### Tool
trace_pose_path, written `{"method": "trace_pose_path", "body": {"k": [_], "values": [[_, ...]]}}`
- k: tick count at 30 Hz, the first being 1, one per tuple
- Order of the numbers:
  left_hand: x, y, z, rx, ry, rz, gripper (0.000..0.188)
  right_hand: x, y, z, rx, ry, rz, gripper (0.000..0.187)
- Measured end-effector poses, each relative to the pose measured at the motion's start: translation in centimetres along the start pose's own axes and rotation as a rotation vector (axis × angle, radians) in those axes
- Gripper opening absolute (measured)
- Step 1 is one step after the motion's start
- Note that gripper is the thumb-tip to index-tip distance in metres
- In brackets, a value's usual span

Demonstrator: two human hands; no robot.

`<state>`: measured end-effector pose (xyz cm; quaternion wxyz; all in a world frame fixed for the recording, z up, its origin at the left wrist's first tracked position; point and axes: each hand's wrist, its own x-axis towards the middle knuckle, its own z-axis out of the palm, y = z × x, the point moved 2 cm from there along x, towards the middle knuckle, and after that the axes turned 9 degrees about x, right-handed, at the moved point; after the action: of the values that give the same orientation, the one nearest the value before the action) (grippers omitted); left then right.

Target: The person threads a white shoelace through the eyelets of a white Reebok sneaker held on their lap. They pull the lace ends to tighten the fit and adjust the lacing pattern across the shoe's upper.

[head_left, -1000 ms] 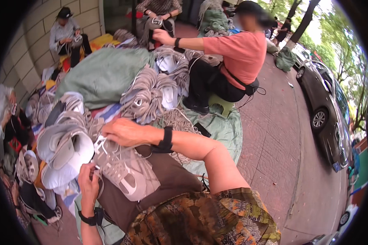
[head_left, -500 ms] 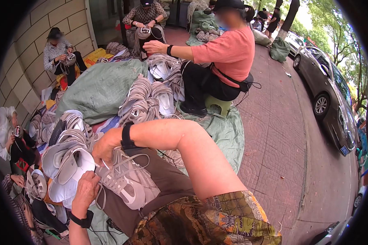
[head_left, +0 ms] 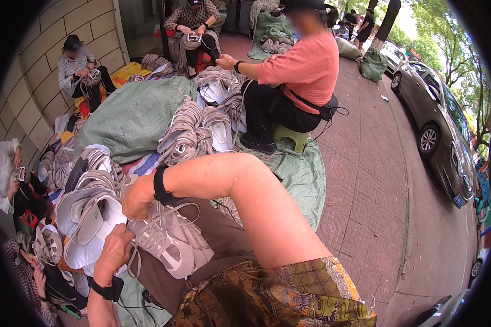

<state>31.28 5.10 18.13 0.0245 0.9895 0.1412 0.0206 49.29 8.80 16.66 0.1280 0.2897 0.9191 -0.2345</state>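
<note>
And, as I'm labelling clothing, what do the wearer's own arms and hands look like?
The left hand and right hand are ungloved; each wrist has a black band. The right arm is bare up to a short sleeve patterned in brown, olive and gold.

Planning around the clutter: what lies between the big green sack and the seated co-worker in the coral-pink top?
In the head view, heaped beige-and-white shoe uppers lie between the green sack and that co-worker.
</note>
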Motion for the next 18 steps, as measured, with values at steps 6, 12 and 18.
{"method": "trace_pose_path", "body": {"k": [6,12,18], "values": [[-0.9,-1.3,0.5,-0.174,0.003,-0.047,0.024,0.4,-1.8,-0.2,-0.081,0.023,0.186,0.035],[1.1,-2.5,1.8,-0.398,-0.099,-0.307,0.015,1.4,-3.5,0.0,-0.083,0.021,0.292,0.03],[1.7,-1.5,2.6,-0.029,-0.024,-0.287,0.011,3.3,-0.1,1.7,0.069,0.054,0.276,0.033]]}}
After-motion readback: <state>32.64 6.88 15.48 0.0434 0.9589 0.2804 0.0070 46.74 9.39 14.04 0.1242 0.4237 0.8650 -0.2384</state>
